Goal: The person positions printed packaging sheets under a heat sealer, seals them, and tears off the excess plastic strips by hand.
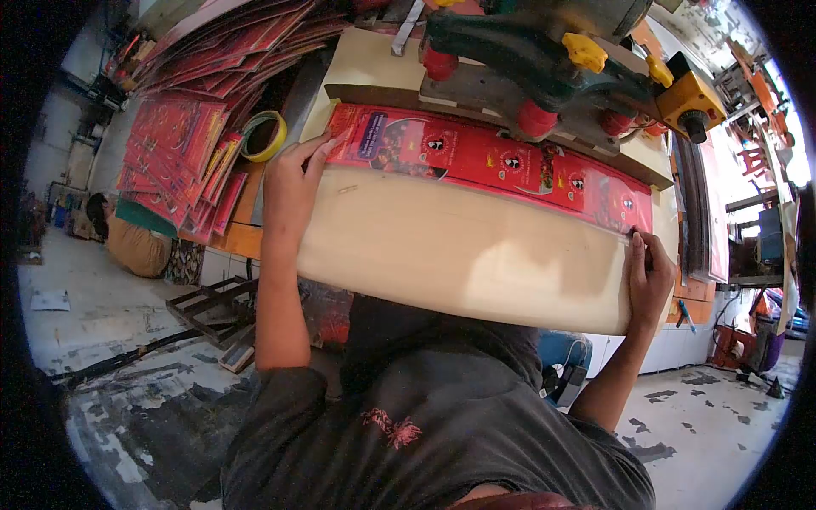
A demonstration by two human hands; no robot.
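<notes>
A long red printed plastic sheet point(484, 157), with food pictures and small round logos, lies across a cream padded board point(476, 229). Its far edge runs up against the bar of a dark green machine point(510, 51) that has red knobs. At the sheet's left end, my left hand point(293, 174) holds its edge between thumb and fingers. My right hand point(650, 268) pinches the near right corner, fingers bent. The undersides of both grips are hidden.
Stacked red printed sheets point(166, 153) and a yellow tape roll point(264, 136) lie on the left. A yellow control box with a black knob point(690, 106) sits at the back right. Dark strips point(695, 208) lie at the right, near a blue pen point(687, 315).
</notes>
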